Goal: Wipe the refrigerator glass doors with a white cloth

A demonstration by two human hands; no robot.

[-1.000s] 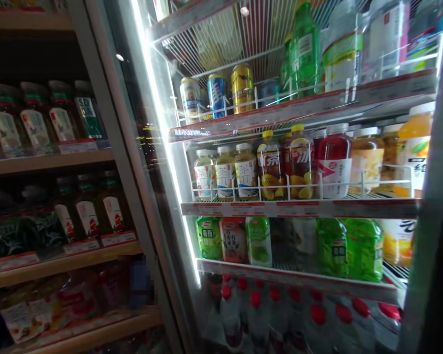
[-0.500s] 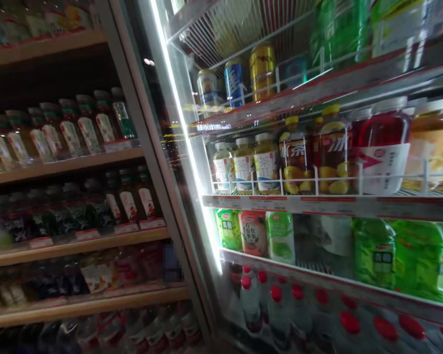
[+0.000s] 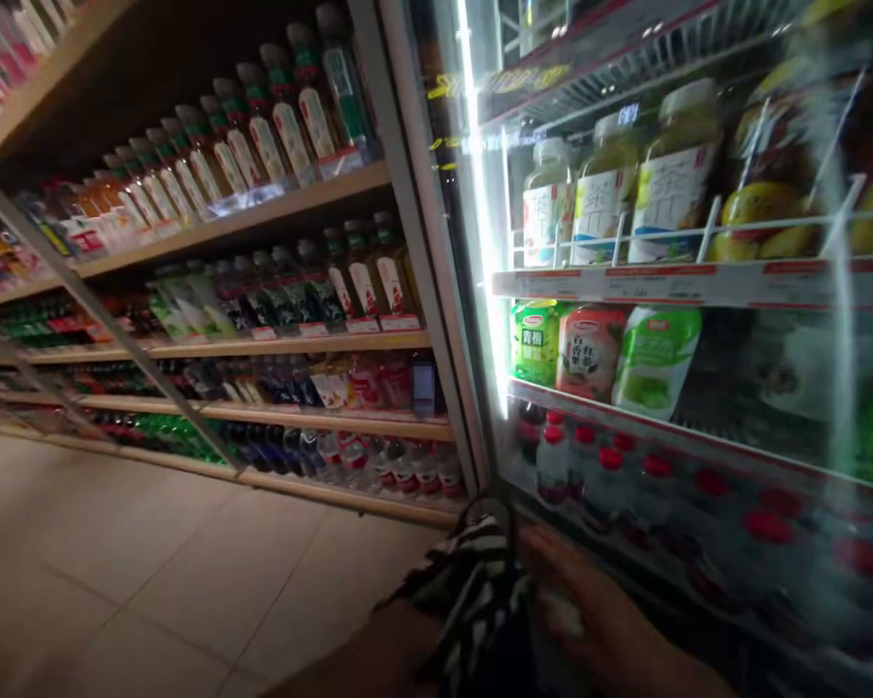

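Note:
Low in the head view, a black-and-white striped fabric item [image 3: 484, 586] lies between my two arms; I cannot make out what it is. My left forearm comes in from the bottom and reaches it, and my left hand is hidden there. My right hand [image 3: 589, 591] is beside it on the right, dark and smeared by motion. A small whitish patch [image 3: 564, 613] shows against the right hand, its kind unclear. In front stands a lit drinks cooler with tea bottles [image 3: 673, 174], a green drink carton [image 3: 534, 339], a red one [image 3: 589, 354] and red-capped bottles [image 3: 553, 456].
Left of the cooler, wooden shelves [image 3: 291, 344] with many bottles run back into the distance. A tiled floor [image 3: 210, 562] spreads in front of them. The cooler's bright light strip [image 3: 476, 174] and metal frame [image 3: 436, 252] stand between the shelves and the cooler.
The view has swung left and down, so the floor and more of the shelves show. My arms and the striped fabric have come into view at the bottom.

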